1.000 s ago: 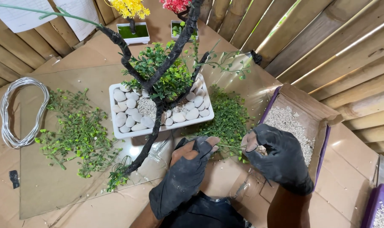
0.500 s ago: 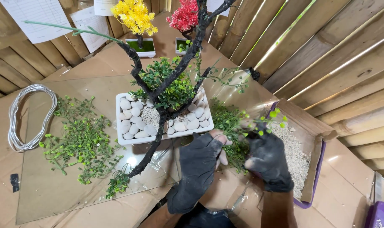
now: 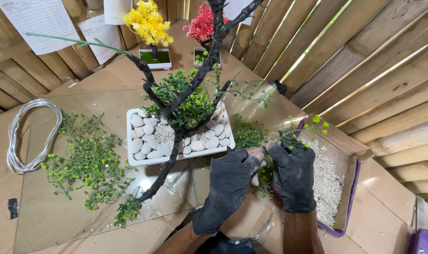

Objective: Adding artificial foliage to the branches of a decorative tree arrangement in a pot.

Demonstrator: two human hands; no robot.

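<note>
Right hand: the right hand [image 3: 294, 178], in a dark fingerless glove, is closed with its fingertips pinched on the stem of a green sprig [image 3: 302, 133], held up in front of the chest.
Left hand: the left hand [image 3: 229, 181], gloved the same way, is loosely curled; its bare fingertips [image 3: 257, 153] meet the right hand's at the foot of the sprig, though whether they grip the stem cannot be told.
Sprig: thin stem with small bright leaves, rising up and to the right from the fingers, above the edge of the box.
Box: a cardboard box [image 3: 348, 160] holding pale gravel lies just right of the hands, on a purple tray.
Loose greenery: a heap of green sprigs [image 3: 247, 135] lies behind the hands, between them and the planter.
Planter: a white rectangular planter [image 3: 176, 158] filled with white pebbles stands beyond the left hand; a dark twisted trunk [image 3: 176, 106] with leafy tufts rises from it.
Farther left: another spread of cuttings [image 3: 89, 160] lies on the sheet, and a coil of pale wire [image 3: 26, 136] lies near the table's left edge.
Back: two small potted trees, one yellow [image 3: 148, 23], one red [image 3: 202, 23].
</note>
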